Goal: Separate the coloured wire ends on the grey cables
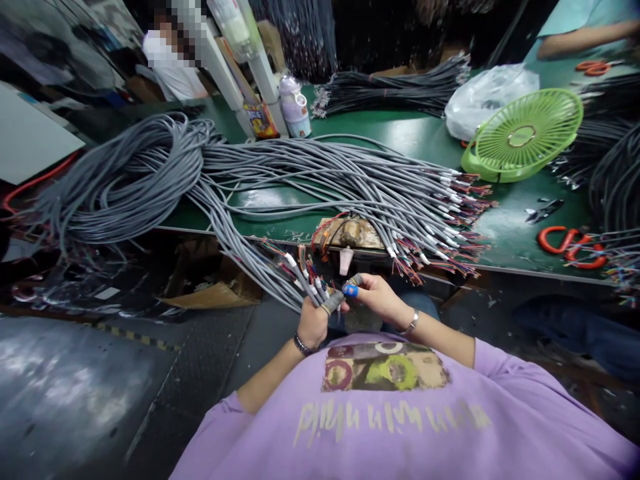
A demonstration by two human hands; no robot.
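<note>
My left hand is closed around a group of grey cables just in front of the bench edge. Their stripped ends stick up past my fingers, with white wraps and thin coloured wires. Close beside it, my right hand has thumb and fingers pinched together near the wire ends. Blue tape covers its thumb, and greyish wraps cover a finger on each hand. Whatever lies in the right pinch is too small to make out. A larger bundle of grey cables lies across the green bench, wire ends pointing right.
A cable coil sits at left. Behind are a bottle, black cables and a plastic bag. At right are a green fan and orange-handled scissors. A taped block sits at the bench edge. Other people are nearby.
</note>
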